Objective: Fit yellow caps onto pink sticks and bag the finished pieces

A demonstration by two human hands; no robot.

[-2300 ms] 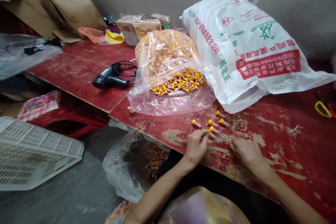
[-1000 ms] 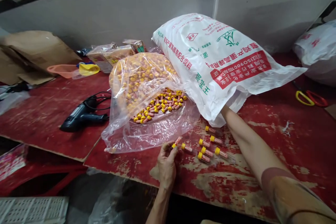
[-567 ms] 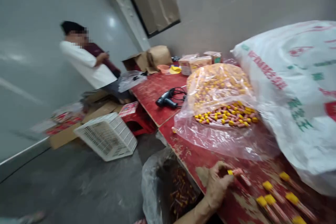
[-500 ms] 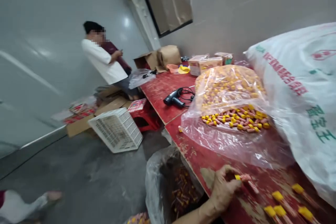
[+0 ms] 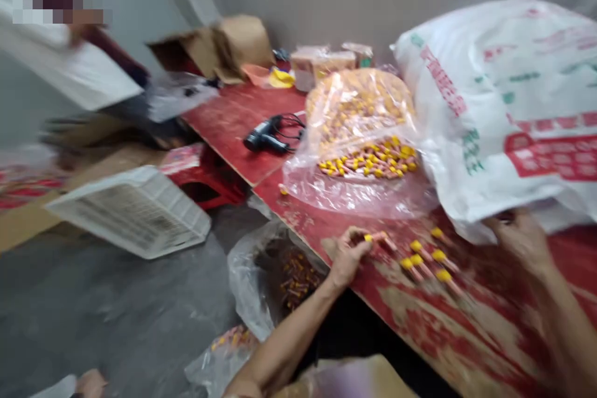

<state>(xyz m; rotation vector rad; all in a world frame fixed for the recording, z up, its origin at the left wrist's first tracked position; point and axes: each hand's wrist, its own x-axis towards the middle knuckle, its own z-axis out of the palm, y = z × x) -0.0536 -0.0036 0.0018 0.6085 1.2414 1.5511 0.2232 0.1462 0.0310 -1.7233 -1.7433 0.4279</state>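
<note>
My left hand (image 5: 347, 258) rests at the edge of the red table (image 5: 224, 115), thumb and finger pinched at the yellow cap of a small pink tube (image 5: 383, 239). Several more yellow-capped tubes (image 5: 417, 265) lie loose to the right of it. At the lower edge of the big white sack (image 5: 494, 93) is my right hand (image 5: 525, 242), touching or just under it; its fingertips are blurred and partly hidden. Behind the left hand lies a clear plastic bag (image 5: 364, 118) full of the same tubes, its mouth spread toward me.
A black heat gun (image 5: 265, 135) with a cable lies left of the bag. Below the table edge stands a plastic-lined container (image 5: 252, 280) of tubes. A white crate (image 5: 135, 211), a red stool (image 5: 209, 183) and a person in a white top (image 5: 56, 56) are at left.
The view has swung right and down, bringing my right hand and more of the white sack into sight. My left hand still pinches the tube.
</note>
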